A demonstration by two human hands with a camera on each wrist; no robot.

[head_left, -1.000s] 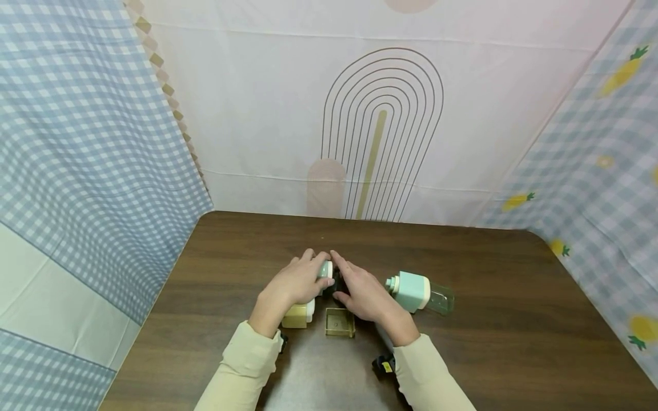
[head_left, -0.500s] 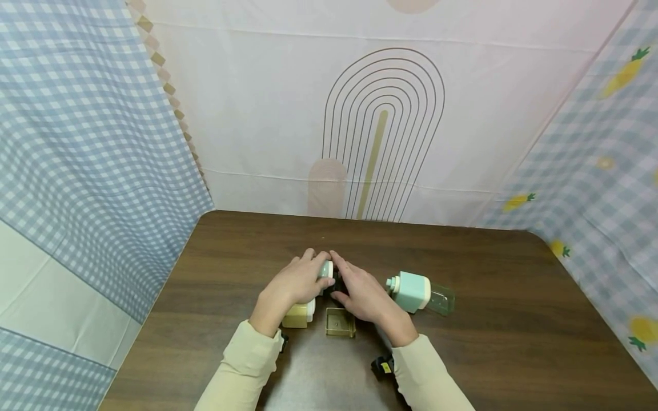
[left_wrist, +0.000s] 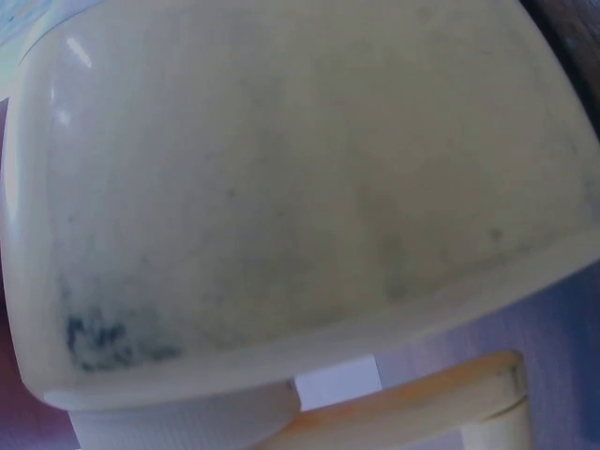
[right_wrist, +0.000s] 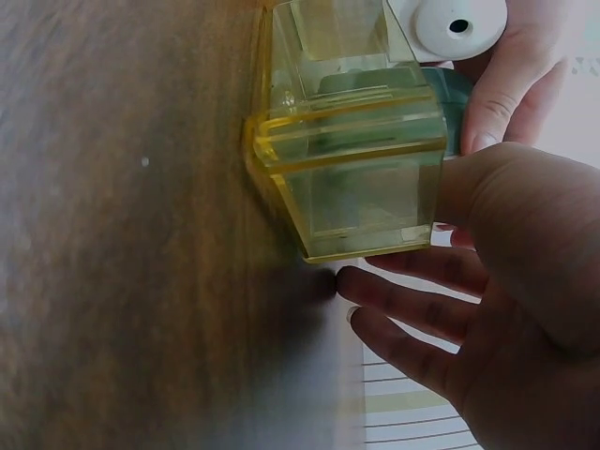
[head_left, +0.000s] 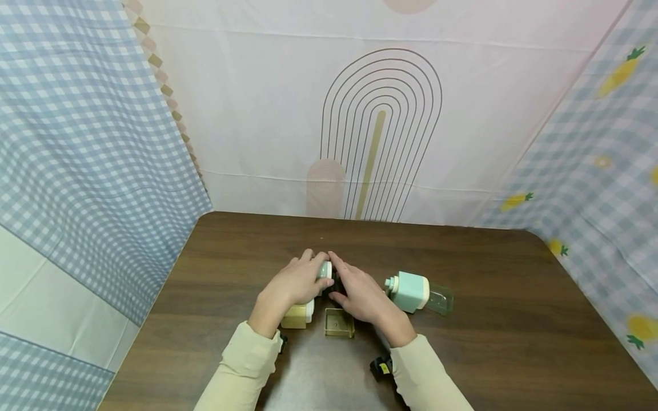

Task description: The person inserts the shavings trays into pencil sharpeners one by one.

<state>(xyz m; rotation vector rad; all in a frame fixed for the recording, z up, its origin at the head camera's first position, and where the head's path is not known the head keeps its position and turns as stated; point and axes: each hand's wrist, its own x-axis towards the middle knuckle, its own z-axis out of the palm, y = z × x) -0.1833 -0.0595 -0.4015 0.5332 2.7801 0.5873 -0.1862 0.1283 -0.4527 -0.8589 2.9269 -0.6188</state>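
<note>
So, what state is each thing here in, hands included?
Pale green piece: held, mostly hidden
Left hand: gripping that piece
Right hand: fingers extended; grip unclear
Teal container: lying on its side
Clear green cover: at the teal one's white end; attachment unclear
Amber box: transparent; which way up unclear
Yellow container: partly hidden

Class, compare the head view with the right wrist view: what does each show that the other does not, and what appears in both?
Only the head view: the teal bottle lying on its side, and yellow pineapples printed on the right-hand cloth.
Only the right wrist view: a dark hole in a round white part.
Both: the yellowish see-through box, left hand, right hand, brown tabletop and lined wall hanging.
</note>
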